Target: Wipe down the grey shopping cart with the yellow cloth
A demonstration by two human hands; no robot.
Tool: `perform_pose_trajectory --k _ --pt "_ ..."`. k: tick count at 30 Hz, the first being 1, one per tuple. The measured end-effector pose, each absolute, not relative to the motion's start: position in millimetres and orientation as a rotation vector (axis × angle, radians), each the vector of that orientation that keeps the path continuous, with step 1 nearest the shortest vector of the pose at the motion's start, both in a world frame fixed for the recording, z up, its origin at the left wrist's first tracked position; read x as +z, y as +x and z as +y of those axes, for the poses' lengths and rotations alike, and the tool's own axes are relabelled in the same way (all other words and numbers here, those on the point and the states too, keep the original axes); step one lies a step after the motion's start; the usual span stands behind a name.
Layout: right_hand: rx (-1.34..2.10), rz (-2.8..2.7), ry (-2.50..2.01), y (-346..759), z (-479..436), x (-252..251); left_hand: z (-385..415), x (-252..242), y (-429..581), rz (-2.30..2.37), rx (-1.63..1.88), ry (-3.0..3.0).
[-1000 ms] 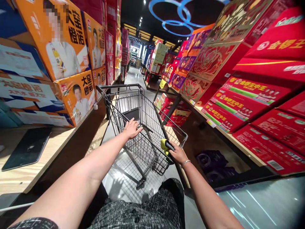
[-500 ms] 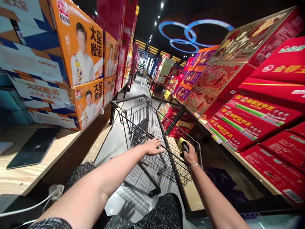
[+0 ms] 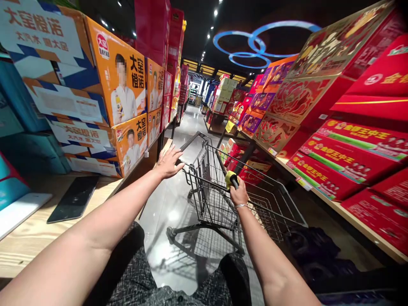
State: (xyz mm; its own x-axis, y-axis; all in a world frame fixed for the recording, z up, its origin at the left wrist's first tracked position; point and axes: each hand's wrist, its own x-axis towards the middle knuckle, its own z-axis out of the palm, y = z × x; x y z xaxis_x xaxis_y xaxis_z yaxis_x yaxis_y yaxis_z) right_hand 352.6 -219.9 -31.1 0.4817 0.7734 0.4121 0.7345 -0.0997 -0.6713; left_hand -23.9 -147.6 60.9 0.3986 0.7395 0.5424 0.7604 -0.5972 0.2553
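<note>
The shopping cart (image 3: 223,191) stands directly ahead of me on the glossy floor (image 3: 162,212), in the aisle between the two shelf runs, and both arms reach out to it. It sits askew to the aisle. As best I can read it through the wide lens, its long axis runs from near right to far left, with the narrow end pointing towards the left-hand shelf (image 3: 28,242).

The right hand (image 3: 239,196) is the one with a real hold. It is closed in a fist around the cart's handle, and the yellow cap (image 3: 230,178) on the handle's end pokes out above the knuckles. That wrist is straight, the arm runs up from the bottom edge, and a thin bracelet (image 3: 241,206) sits at the wrist.

The left hand (image 3: 167,161) is farther out and higher, with the arm nearly straight. Its palm faces down and the fingers are flat and spread, holding nothing. The fingertips lie at the basket's top rim near its left corner, and I cannot tell whether they press on the wire or hover just above it.

Orange boxes (image 3: 121,85) are stacked on the left shelf, and a dark flat phone (image 3: 75,199) lies on its wood, well apart from the left arm. Red boxes (image 3: 344,163) line the shelf on the right.
</note>
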Motion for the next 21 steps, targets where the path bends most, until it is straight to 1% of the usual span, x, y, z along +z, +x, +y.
perform_pose_trajectory --k 3,6,10,14,17,21 --pt "0.032 -1.281 -1.855 357.8 -227.8 -30.6 -145.5 47.0 -25.5 -1.356 -0.967 -2.69" --pt "-0.024 -1.271 -1.858 360.8 -233.5 -33.9 -152.6 35.9 -17.4 -1.326 -1.095 -2.632" --pt "-0.086 -1.21 -1.887 363.8 -242.0 -38.8 -175.9 25.6 -7.1 -1.331 -1.254 -2.505" --pt "-0.086 -1.192 -1.89 373.8 -256.5 -37.1 -207.6 17.3 -2.7 -1.3 -1.301 -2.468" --pt "-0.035 -1.167 -1.915 383.6 -267.6 -30.4 -229.8 18.3 -0.8 -1.279 -1.345 -2.46" --pt "0.073 -1.117 -1.905 377.4 -274.9 -17.4 -244.9 32.9 -4.5 -1.18 -1.424 -2.59"
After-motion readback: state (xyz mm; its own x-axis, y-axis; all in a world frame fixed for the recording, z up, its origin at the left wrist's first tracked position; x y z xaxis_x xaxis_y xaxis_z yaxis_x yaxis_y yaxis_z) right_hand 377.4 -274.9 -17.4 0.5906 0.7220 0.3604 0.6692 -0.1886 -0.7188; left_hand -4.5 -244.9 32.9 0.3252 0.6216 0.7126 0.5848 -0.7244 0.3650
